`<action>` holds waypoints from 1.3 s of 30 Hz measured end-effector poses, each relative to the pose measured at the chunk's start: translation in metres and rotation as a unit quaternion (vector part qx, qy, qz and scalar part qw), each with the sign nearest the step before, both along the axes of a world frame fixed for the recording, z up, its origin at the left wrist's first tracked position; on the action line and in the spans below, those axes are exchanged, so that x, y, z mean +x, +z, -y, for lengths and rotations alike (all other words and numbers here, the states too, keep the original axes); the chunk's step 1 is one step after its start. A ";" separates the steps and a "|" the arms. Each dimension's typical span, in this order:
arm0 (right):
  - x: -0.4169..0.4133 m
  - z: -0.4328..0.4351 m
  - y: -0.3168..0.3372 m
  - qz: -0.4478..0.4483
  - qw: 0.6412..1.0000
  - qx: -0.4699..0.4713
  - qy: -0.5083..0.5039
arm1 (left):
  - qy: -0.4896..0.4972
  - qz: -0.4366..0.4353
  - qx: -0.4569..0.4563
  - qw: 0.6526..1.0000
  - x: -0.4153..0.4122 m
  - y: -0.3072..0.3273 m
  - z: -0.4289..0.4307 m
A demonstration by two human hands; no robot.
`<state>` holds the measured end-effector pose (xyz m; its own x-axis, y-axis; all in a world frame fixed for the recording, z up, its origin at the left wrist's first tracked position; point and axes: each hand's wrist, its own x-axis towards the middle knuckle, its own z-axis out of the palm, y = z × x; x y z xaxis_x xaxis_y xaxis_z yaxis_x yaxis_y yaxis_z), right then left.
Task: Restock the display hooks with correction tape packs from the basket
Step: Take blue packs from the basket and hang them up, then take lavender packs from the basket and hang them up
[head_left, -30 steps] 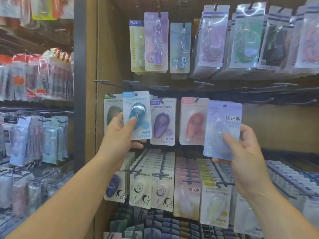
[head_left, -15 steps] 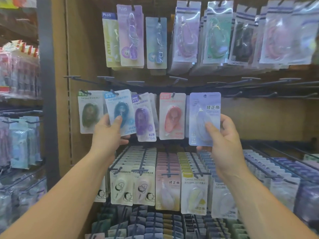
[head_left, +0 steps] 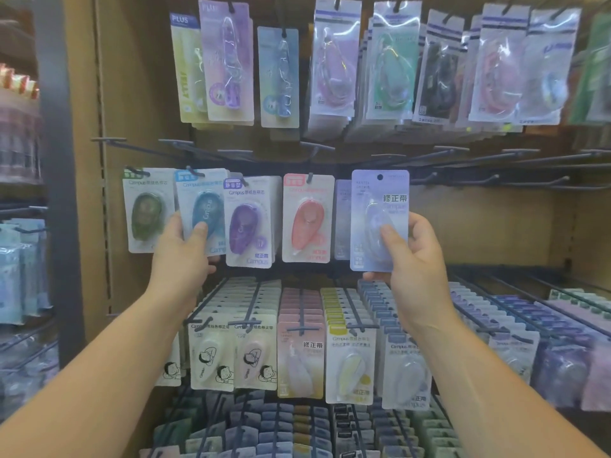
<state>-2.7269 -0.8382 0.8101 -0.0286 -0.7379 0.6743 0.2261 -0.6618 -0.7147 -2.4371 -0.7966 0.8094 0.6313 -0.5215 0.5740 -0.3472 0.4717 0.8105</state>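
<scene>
Your right hand is pinching the lavender pack by its lower half, thumb lying on the clear bubble, fingers curling behind the card. The pack is standing upright, rising above those fingers, level with the middle row and just beside the pink pack. Its punched hole is sitting at the top edge, not yet on any hook.

Your left hand is gripping the blue pack, thumb pressing its bubble. That pack is hanging on its hook.

Judgement: the lavender pack is looking light, a thin stiff card carrying a glossy moulded bubble, rounded like a teardrop. The card is likely bending if squeezed at a corner, and the bubble is probably slick. Holding low is leaving the hole free for threading. The basket is not showing.
</scene>
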 end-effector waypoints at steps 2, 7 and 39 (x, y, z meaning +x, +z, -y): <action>-0.001 -0.001 -0.001 0.006 1.000 0.004 0.002 | -0.002 0.002 0.001 1.000 0.000 0.000 0.001; 0.000 0.001 -0.005 -0.002 1.000 0.005 -0.002 | -0.008 0.000 0.001 1.000 0.001 -0.002 0.003; -0.027 -0.004 -0.001 -0.198 0.942 0.138 -0.234 | 0.172 0.232 0.142 0.947 0.010 -0.015 -0.075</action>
